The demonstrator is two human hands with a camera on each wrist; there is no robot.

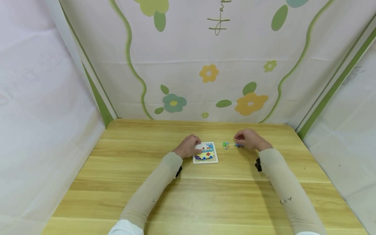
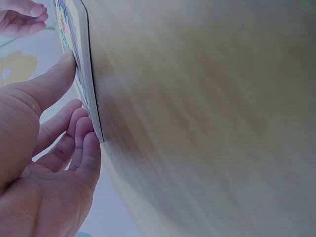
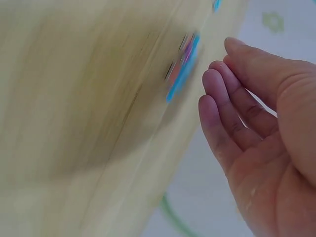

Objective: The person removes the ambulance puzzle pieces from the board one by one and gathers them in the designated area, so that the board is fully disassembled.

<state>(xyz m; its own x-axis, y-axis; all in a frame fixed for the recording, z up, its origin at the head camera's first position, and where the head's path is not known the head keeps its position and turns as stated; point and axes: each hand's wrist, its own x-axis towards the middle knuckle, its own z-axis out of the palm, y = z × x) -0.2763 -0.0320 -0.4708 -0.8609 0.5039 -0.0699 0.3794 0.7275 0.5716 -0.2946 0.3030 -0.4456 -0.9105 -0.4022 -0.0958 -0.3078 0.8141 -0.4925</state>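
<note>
A square jigsaw puzzle [image 1: 215, 156] with a white frame and a yellow ambulance picture lies flat on the table. My left hand [image 1: 187, 147] holds its left side. In the left wrist view the thumb [image 2: 61, 76] presses on the picture face while the other fingers curl at the edge. To the right, my right hand [image 1: 249, 139] hovers beside a blue-edged puzzle piece [image 3: 183, 69], its fingers loosely bent and apart from the piece. Another small piece, green with blue and orange [image 1: 225, 145], lies between the puzzle and the right hand.
The wooden table [image 1: 211, 202] meets a white cloth backdrop [image 1: 182, 49] printed with flowers along its far edge. White cloth walls [image 1: 38, 107] stand at both sides. Dark wrist-worn devices [image 1: 258, 164] sit beneath the sleeves.
</note>
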